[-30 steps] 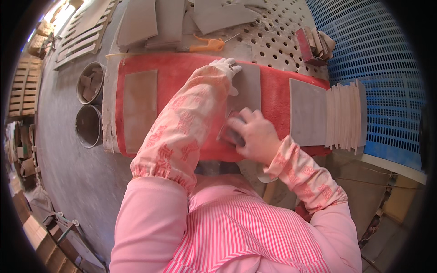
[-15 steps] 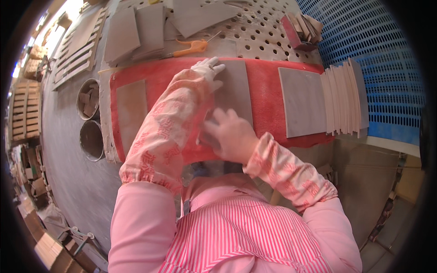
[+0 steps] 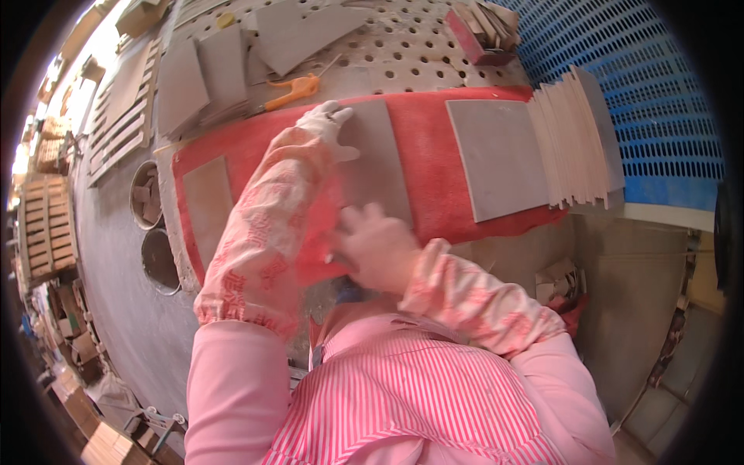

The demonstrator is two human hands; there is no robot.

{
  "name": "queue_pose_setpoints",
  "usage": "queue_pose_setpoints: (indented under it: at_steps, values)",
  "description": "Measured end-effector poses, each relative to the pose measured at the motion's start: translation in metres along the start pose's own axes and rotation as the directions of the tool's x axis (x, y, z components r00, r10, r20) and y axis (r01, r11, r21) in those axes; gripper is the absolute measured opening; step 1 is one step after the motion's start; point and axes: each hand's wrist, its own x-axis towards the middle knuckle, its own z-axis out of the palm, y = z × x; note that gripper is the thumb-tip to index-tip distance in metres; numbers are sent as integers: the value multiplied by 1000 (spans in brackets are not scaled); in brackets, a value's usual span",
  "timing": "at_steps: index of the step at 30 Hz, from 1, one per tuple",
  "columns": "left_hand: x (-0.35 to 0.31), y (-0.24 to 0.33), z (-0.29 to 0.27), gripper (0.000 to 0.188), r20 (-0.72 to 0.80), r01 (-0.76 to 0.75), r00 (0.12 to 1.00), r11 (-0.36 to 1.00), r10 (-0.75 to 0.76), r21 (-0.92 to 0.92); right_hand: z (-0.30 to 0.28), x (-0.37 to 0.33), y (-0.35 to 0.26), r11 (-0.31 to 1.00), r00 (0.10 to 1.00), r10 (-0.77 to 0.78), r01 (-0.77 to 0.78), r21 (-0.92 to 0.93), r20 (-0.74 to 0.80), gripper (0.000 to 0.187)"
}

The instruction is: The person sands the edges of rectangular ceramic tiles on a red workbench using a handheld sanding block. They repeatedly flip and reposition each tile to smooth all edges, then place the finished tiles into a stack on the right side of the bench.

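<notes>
A grey flat panel [image 3: 377, 155] lies on a red cloth [image 3: 425, 147] in front of me. My left hand [image 3: 327, 128], in a white glove, rests on the panel's far left corner with its fingers spread. Over the near left part of the same panel, my right hand [image 3: 376, 244] is curled and blurred by motion. Its thumb stands on the side toward me, and whatever lies between thumb and fingers is hidden. Patterned sleeve covers wrap both my forearms.
Right of the panel, a grey panel [image 3: 496, 159] lies beside a row of leaning panels [image 3: 570, 139] near a blue perforated crate [image 3: 655, 93]. Beyond the cloth are an orange-handled air blow gun [image 3: 293, 91], more panels [image 3: 182, 85] and a red box [image 3: 477, 46]. Buckets [image 3: 160, 260] stand left.
The view has shifted, so the table sits further left and slightly tilted. My left hand stays on the panel's corner, while my right hand remains over its near left part, still blurred.
</notes>
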Motion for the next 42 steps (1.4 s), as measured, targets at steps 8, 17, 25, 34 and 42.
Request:
queue_pose_setpoints:
  at_steps: [8, 17, 25, 34, 42]
  values:
    - [-3, 2, -4, 104, 6, 4, 1000, 999, -3, -43, -33, -42, 47, 985, 985, 157, -152, 77, -71, 48]
    - [1, -2, 2, 104, -12, -13, 1000, 1000, 13, 13, 4, 11, 5, 983, 981, 182, -183, -16, -61, 37]
    - [0, -2, 5, 105, -20, -9, 1000, 1000, 10, 17, -7, -27, 20, 985, 985, 157, -151, 84, -69, 45]
    - [-5, 3, -1, 104, -10, -9, 1000, 1000, 9, -17, -18, -40, 23, 993, 990, 118, -120, -19, -74, 47]
    - [-6, 1, 1, 103, 10, -15, 1000, 1000, 15, -6, -12, -15, 5, 998, 1000, 17, -16, 64, -26, 40]
